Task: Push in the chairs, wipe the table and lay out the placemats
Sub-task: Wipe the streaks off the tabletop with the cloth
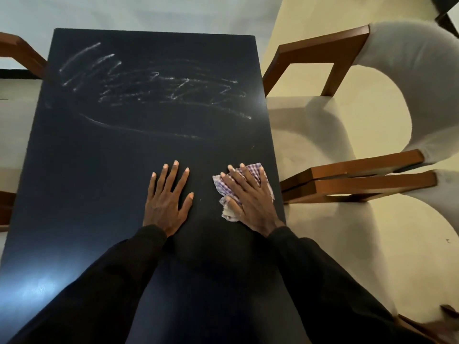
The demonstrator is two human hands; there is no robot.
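1. The left hand lies flat on the dark bench with its palm down and fingers straight and spread. It holds nothing.
2. The right hand lies flat just beside it, fingers straight, and presses on a crumpled purple-and-white checked cloth. The cloth shows past the fingertips and bunches out under the thumb.
3. The cloth sits on the near right part of the bench, close to its right edge.
4. Both arms wear black sleeves that reach to the wrists.
5. White smeared streaks cross the far half of the bench, with one long curved streak below them. The near half around the hands is plain dark, with a pale glare at the near left.
6. Two chairs stand side by side along the right edge. The far chair and the near chair both have brown wooden arms and pale padded seats and backs, and their seat fronts lie close to the bench edge.
7. At the left edge a brown wooden piece shows, probably part of another chair, but it is mostly cut off.
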